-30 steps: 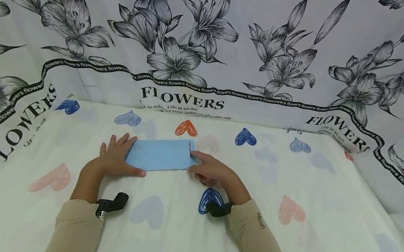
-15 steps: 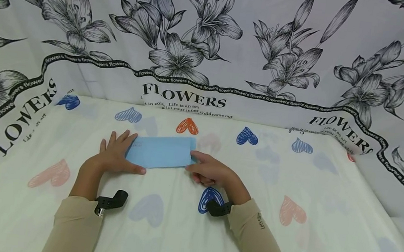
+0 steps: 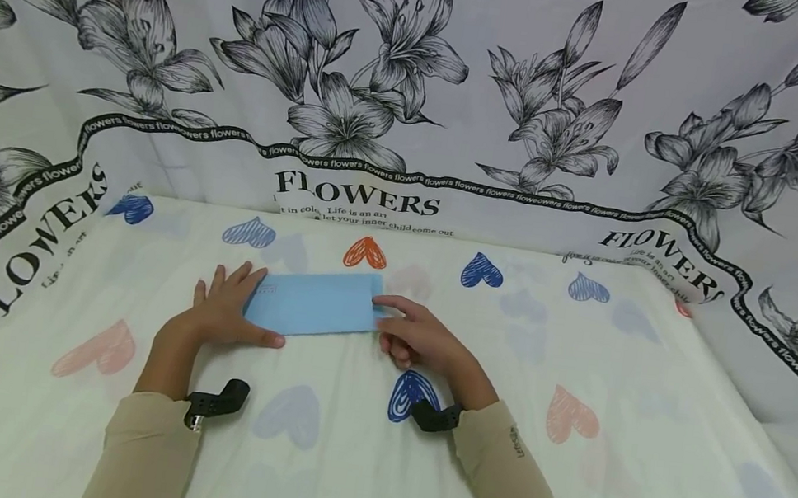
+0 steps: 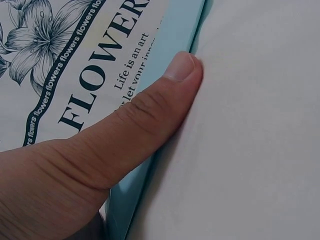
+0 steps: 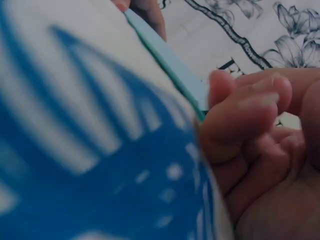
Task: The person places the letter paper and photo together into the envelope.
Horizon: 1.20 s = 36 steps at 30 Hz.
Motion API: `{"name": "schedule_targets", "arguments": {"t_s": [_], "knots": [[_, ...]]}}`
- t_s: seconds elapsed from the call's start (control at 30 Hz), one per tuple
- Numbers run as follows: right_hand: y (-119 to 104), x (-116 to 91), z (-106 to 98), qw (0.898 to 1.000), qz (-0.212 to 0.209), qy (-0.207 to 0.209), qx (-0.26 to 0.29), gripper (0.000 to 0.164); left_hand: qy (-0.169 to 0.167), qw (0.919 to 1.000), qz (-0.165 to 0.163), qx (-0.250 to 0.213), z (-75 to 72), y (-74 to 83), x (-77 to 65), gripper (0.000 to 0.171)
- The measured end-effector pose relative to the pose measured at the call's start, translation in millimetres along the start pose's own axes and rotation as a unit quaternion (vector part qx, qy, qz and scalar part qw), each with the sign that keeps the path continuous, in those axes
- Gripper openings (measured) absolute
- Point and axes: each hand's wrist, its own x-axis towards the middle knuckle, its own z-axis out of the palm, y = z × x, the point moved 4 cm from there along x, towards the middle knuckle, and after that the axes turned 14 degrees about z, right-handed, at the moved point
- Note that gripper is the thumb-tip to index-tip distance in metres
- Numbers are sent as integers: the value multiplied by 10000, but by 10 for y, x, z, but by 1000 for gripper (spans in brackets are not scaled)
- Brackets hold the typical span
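A light blue paper envelope (image 3: 314,301) lies flat on the cloth-covered table, small faint print near its left end. My left hand (image 3: 222,314) rests spread over that left end, with the thumb straight along the near edge. The left wrist view shows this thumb (image 4: 145,112) lying across the envelope's long edge (image 4: 180,30). At the opposite end my right hand (image 3: 425,339) holds the narrow flap between index finger and thumb. Its other fingers (image 5: 255,160) are curled underneath, close to the envelope's corner (image 5: 192,97) in the right wrist view.
The table wears a white cloth (image 3: 608,491) printed with coloured hearts. Behind it hangs a white curtain (image 3: 459,123) with black flower drawings and lettering. Black wrist cameras (image 3: 219,399) sit at both beige sleeves (image 3: 146,450).
A dark slit seen at the envelope's right end one second ago no longer shows. My right index finger and thumb have shifted slightly and stand farther apart. The left hand stays in place.
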Motion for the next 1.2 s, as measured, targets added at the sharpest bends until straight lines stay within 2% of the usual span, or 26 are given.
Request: {"name": "schedule_targets", "arguments": {"t_s": [0.1,0.23,0.33,0.47,0.6,0.77,0.97,1.2], "knots": [[97,-31,-57,9990,-255,21,368,44,11,10000,-45,-5,38,-45,-30,134],[270,-161,-291,9914,-453,-494,1124,45,70,10000,1,-67,81,-41,-24,135],[400,-278,-533,9764,-515,-917,1886,47,86,9999,38,-100,87,-4,-6,136],[504,-397,-729,9555,-585,-1165,2646,49,42,10000,38,-59,101,27,-7,135],[520,-508,-778,9531,-675,-1373,2613,51,-11,9999,92,-126,128,67,11,135],[481,-585,-798,9498,-829,-1493,2621,53,223,9983,249,-482,74,90,57,133],[429,-519,-763,9452,-976,-1656,2640,49,283,9979,220,-544,27,1,30,132],[360,-408,-699,9504,-934,-1594,2502,49,364,9977,124,-554,-13,-72,-65,132]]}}
